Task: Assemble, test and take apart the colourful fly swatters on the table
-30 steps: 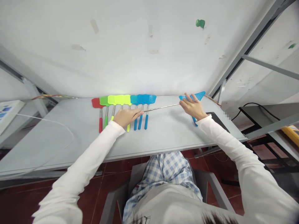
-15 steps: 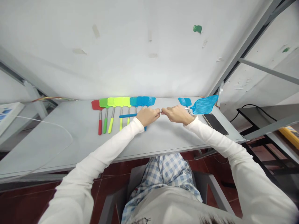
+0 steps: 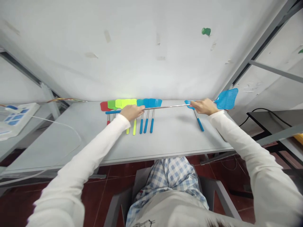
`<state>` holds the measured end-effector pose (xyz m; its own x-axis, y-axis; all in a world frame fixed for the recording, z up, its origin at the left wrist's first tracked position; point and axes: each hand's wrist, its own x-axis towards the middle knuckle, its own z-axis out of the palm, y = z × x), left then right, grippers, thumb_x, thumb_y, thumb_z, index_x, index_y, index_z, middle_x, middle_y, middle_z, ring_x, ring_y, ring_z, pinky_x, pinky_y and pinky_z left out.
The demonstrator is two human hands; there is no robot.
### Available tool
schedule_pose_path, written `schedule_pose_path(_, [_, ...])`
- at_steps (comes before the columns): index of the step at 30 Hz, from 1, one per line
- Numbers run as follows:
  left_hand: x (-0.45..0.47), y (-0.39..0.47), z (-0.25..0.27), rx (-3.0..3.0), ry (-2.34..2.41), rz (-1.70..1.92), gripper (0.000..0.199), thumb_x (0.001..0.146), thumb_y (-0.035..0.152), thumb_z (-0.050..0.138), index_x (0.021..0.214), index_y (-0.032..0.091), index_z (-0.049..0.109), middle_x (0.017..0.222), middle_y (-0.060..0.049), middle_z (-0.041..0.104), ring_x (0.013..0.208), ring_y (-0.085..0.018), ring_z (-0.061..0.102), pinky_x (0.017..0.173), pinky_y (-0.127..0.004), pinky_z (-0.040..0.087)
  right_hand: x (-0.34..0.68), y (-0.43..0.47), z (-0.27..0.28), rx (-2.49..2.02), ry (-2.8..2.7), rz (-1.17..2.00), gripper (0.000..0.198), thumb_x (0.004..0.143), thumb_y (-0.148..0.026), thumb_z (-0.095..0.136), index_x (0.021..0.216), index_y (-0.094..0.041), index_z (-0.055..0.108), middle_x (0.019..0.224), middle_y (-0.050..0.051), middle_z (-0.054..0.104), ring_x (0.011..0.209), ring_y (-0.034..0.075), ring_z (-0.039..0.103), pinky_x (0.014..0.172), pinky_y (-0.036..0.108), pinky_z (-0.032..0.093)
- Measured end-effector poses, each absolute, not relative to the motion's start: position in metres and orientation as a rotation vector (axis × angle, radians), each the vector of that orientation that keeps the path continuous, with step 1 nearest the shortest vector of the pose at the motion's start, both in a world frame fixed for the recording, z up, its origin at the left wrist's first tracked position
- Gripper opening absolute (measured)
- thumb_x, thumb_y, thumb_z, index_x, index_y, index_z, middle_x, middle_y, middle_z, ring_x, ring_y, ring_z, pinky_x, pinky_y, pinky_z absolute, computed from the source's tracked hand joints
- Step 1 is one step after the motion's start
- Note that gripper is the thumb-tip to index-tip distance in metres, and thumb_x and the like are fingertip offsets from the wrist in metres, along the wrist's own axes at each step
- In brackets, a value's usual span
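Blue swatter [image 3: 168, 107], left hand [image 3: 132, 112], right hand [image 3: 204, 106] gripping, well apart

I counted ten fly swatters [image 3: 158, 103] over there: one red swatter [image 3: 104, 107], one green swatter [image 3: 111, 104], three yellow swatters [image 3: 125, 102] and five blue swatters [image 3: 227, 99]. I also saw one left hand [image 3: 132, 112], one right hand [image 3: 204, 106] and one grey chair [image 3: 222, 192].
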<state>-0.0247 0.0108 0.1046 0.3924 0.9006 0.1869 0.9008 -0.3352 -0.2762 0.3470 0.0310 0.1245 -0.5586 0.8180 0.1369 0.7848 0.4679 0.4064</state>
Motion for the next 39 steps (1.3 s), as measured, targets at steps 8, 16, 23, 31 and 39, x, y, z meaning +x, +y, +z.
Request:
schedule_pose_path(8, [-0.046, 0.007, 0.093, -2.386, -1.547, -0.042, 0.027, 0.091, 0.032, 0.037, 0.088, 0.021, 0.062, 0.08, -0.008, 0.07, 0.071, -0.022, 0.066, 0.056, -0.027, 0.037, 0.376, 0.035, 0.099, 1.395, 2.677, 0.601, 0.039, 0.1, -0.036, 0.026, 0.098, -0.017, 0.059, 0.091, 0.011, 0.069, 0.079, 0.021, 0.062, 0.061, 0.03, 0.03])
schedule_pose_path(16, [-0.092, 0.012, 0.09, -2.424, -1.553, -0.037, 0.043, 0.091, 0.056, 0.034, 0.085, 0.022, 0.059, 0.081, -0.009, 0.068, 0.075, -0.021, 0.063, 0.055, -0.024, 0.034, 0.411, 0.043, 0.091, 1.42, 2.653, 0.698, 0.039, 0.1, -0.034, 0.026, 0.099, -0.012, 0.058, 0.09, 0.016, 0.065, 0.083, 0.024, 0.061, 0.073, 0.033, 0.036])
schedule_pose_path(23, [-0.108, 0.009, 0.078, -2.344, -1.612, 0.064, 0.057, 0.093, 0.061, 0.017, 0.093, 0.021, 0.058, 0.07, -0.007, 0.066, 0.062, -0.021, 0.062, 0.054, -0.026, 0.033, 0.423, 0.036, 0.094, 1.465, 2.483, 0.56, 0.04, 0.099, -0.038, 0.028, 0.099, -0.014, 0.06, 0.086, 0.014, 0.07, 0.072, 0.023, 0.062, 0.059, 0.03, 0.026])
schedule_pose_path(31, [-0.083, 0.013, 0.081, -2.326, -1.578, 0.054, 0.045, 0.092, 0.057, 0.033, 0.099, 0.023, 0.062, 0.078, -0.009, 0.069, 0.067, -0.023, 0.064, 0.056, -0.028, 0.035, 0.391, 0.031, 0.106, 1.445, 2.379, 0.576, 0.046, 0.098, -0.04, 0.025, 0.102, -0.014, 0.063, 0.084, 0.014, 0.072, 0.067, 0.023, 0.062, 0.057, 0.03, 0.017])
schedule_pose_path(39, [-0.038, 0.007, 0.09, -2.413, -1.543, -0.116, 0.05, 0.091, 0.061, 0.032, 0.099, 0.023, 0.063, 0.071, -0.009, 0.067, 0.064, -0.023, 0.063, 0.058, -0.028, 0.037, 0.348, 0.026, 0.115, 1.383, 2.483, 0.549, 0.047, 0.099, -0.042, 0.023, 0.101, -0.014, 0.061, 0.084, 0.014, 0.071, 0.068, 0.023, 0.061, 0.056, 0.031, 0.018])
